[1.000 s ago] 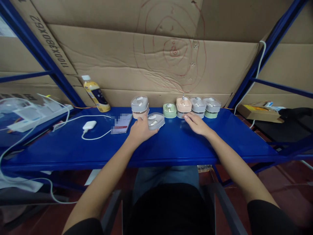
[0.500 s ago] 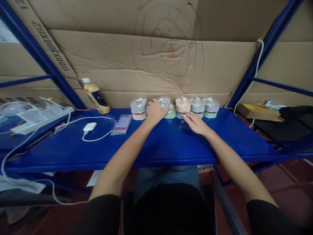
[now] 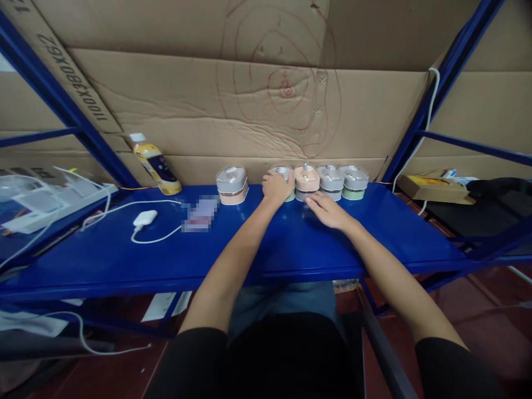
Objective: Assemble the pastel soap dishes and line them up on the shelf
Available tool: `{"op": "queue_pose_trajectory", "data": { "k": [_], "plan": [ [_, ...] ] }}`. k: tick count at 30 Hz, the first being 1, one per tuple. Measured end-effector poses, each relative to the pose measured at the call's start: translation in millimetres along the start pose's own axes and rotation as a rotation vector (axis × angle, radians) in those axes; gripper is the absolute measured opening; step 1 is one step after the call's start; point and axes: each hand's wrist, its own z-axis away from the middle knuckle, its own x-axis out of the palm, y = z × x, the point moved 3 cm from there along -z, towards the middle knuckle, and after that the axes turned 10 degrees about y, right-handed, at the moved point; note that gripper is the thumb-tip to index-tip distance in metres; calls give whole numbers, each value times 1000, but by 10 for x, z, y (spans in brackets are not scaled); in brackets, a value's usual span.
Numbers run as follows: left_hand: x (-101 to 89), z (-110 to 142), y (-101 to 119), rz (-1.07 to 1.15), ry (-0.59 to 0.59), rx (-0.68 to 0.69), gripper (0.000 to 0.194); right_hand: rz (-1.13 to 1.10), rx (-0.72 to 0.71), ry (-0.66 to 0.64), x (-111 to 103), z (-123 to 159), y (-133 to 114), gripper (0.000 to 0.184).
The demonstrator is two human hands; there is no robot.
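My left hand [image 3: 277, 187] is closed round a grey lidded box [image 3: 281, 171], which rests on a green box [image 3: 290, 195]; the fingers hide much of both. My right hand [image 3: 329, 210] lies with fingers stretched out at the front of a lower grey box [image 3: 302, 196], under a peach box [image 3: 307, 177]. To its right are two more stacks: a grey box [image 3: 331, 176] on another grey one, and a grey box [image 3: 353, 176] on a green one [image 3: 353, 194]. Apart at the left, a grey box [image 3: 231, 180] tops a peach box [image 3: 234, 197].
On the blue table [image 3: 266, 255] lie a blurred-out phone [image 3: 200, 213] and a white charger [image 3: 145, 218] with its cable. A yellow drink bottle [image 3: 155, 164] leans against the cardboard wall [image 3: 174, 88] behind. Blue posts frame both sides.
My left hand has lifted the grey box from the table beside the left stack and carried it right onto the green box. My right hand has stayed by the peach-topped stack.
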Motion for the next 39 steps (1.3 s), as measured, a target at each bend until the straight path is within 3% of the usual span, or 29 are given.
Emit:
{"op": "queue_pose_trajectory", "data": {
  "k": [5,9,11,14,17,21,26,30,33,35,37,39],
  "plan": [
    [-209,-12,-88,-35,26,35,79,8,7,-7,-17,-1,-4,70],
    [-558,-173,-450,-142,187,167,71,-4,-8,-2,-2,1,-14,69],
    [-693,-281,-707,-222,233,162,75,-11,-17,2,8,1,-12,69],
    [-764,-416,-1062,-321,173,69,96,-18,-22,13,13,2,1,69],
    [-750,-484,-1274,-305,105,-8,94,-25,-18,17,5,4,10,69],
    [-743,-507,-1362,-212,63,-1,82,-7,-19,-7,-10,8,-4,67],
    [-906,-382,-1349,-159,136,25,80,10,-9,-19,-18,4,-40,66],
    [-1077,-100,-1227,-64,201,221,78,-36,35,48,-45,1,-82,61],
    [-1053,199,-1074,90,74,540,75,-91,38,135,-77,17,-140,61],
    [-950,429,-972,212,-108,753,74,-127,-24,137,-70,37,-199,77],
    [-815,636,-898,312,-289,854,75,-151,-92,70,-23,63,-254,97],
    [-687,789,-854,375,-407,862,84,-160,-129,-26,52,92,-294,111]
  ]
}}
